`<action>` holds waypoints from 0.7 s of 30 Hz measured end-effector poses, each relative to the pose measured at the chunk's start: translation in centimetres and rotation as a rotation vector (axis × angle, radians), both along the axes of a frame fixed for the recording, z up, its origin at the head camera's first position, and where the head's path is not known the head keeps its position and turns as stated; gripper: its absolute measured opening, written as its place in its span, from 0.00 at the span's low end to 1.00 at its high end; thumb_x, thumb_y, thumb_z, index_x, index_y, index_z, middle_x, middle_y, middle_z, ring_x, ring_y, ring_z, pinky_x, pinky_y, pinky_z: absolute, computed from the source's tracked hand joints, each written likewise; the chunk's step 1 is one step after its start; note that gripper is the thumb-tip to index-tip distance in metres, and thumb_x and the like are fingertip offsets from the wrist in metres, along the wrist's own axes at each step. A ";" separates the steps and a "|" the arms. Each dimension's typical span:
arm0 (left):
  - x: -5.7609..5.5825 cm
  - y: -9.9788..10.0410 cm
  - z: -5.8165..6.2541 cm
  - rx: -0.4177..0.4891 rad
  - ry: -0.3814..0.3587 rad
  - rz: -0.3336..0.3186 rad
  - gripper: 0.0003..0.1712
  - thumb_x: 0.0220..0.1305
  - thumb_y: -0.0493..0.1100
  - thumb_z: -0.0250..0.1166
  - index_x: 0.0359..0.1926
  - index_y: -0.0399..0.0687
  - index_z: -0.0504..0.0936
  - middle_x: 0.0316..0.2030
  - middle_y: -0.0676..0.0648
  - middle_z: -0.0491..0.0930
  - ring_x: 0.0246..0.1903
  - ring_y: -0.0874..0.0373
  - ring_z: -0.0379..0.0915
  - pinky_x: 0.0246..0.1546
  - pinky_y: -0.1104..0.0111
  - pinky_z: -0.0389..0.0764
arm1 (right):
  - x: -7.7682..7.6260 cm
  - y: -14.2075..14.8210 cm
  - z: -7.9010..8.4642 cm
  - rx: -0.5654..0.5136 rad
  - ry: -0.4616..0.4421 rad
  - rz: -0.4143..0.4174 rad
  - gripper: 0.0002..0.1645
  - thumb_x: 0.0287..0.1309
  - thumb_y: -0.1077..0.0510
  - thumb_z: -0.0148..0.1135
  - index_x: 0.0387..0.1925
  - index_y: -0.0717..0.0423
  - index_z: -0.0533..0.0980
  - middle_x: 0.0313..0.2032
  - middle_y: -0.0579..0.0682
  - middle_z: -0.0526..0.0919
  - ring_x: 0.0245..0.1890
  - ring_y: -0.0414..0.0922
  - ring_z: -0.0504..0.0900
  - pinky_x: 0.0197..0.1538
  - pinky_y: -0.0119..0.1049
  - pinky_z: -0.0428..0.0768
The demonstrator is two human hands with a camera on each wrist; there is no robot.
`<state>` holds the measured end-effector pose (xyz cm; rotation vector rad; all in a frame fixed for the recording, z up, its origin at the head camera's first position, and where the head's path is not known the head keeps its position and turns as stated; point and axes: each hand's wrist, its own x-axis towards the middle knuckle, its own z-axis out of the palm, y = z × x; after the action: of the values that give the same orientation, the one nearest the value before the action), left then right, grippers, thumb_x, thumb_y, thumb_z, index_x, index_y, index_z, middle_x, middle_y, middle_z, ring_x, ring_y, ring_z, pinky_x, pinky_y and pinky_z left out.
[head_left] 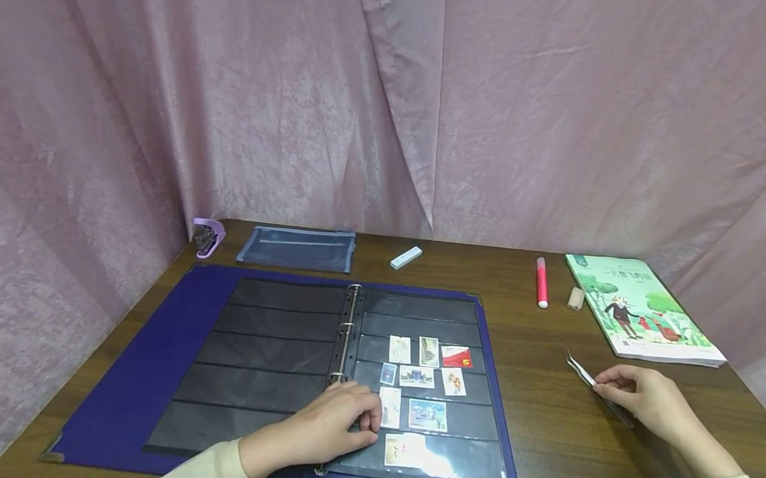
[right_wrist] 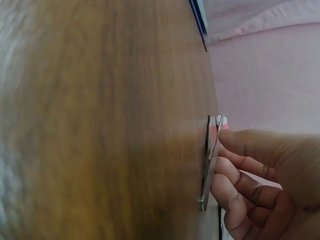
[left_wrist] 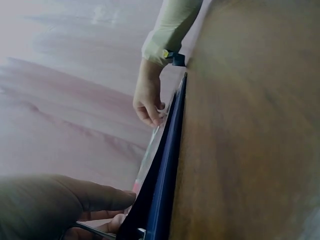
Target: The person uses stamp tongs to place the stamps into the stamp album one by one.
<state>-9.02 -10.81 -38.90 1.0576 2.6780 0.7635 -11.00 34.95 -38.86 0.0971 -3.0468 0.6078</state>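
Note:
A blue ring-bound stamp album [head_left: 125, 378] lies spread on the table, its black pages split into strip pockets. My left hand [head_left: 326, 423] rests over the lower part of the ring spine, fingers loosely bent beside a stamp [head_left: 390, 407] on the right page. Several more stamps sit in that page's rows, among them a red one [head_left: 457, 356] and a blue one [head_left: 427, 415]. Right of the album, my right hand [head_left: 652, 403] pinches metal tweezers [right_wrist: 206, 182] between thumb and fingers. The tweezers lie low over the tabletop, their tips pointing away toward the back.
A green illustrated book [head_left: 649, 311] lies at the right, with a red marker [head_left: 542, 283] and a small beige cylinder [head_left: 576, 298] beside it. Behind the album are a blue mesh pouch [head_left: 300, 250], a white block [head_left: 406, 257] and a purple tape dispenser [head_left: 213, 237]. Pink curtain [head_left: 286, 109] hangs behind.

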 end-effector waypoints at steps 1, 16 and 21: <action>0.0 0.0 0.0 -0.001 -0.003 -0.002 0.09 0.52 0.47 0.65 0.26 0.62 0.71 0.23 0.64 0.66 0.28 0.72 0.58 0.36 0.75 0.61 | 0.0 0.0 0.1 0.000 0.000 0.001 0.10 0.50 0.49 0.63 0.30 0.49 0.79 0.24 0.38 0.80 0.21 0.24 0.69 0.26 0.27 0.66; 0.5 -0.2 1.6 -0.114 0.130 -0.018 0.10 0.50 0.50 0.65 0.35 0.60 0.75 0.30 0.63 0.70 0.30 0.71 0.59 0.36 0.75 0.65 | 0.1 -0.5 1.5 -0.009 0.094 -0.019 0.10 0.53 0.48 0.60 0.34 0.47 0.79 0.26 0.40 0.81 0.23 0.22 0.68 0.26 0.28 0.66; 0.1 -0.4 3.1 -0.147 0.178 -0.002 0.17 0.51 0.52 0.65 0.43 0.56 0.76 0.36 0.58 0.72 0.35 0.68 0.61 0.40 0.72 0.68 | -0.2 -1.2 2.3 -0.036 0.169 -0.002 0.10 0.53 0.50 0.60 0.36 0.48 0.79 0.31 0.45 0.83 0.26 0.19 0.69 0.28 0.27 0.68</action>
<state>-8.88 -11.26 -35.81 1.1401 2.8269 0.4840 -11.23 33.72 -36.58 0.1368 -2.8718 0.6202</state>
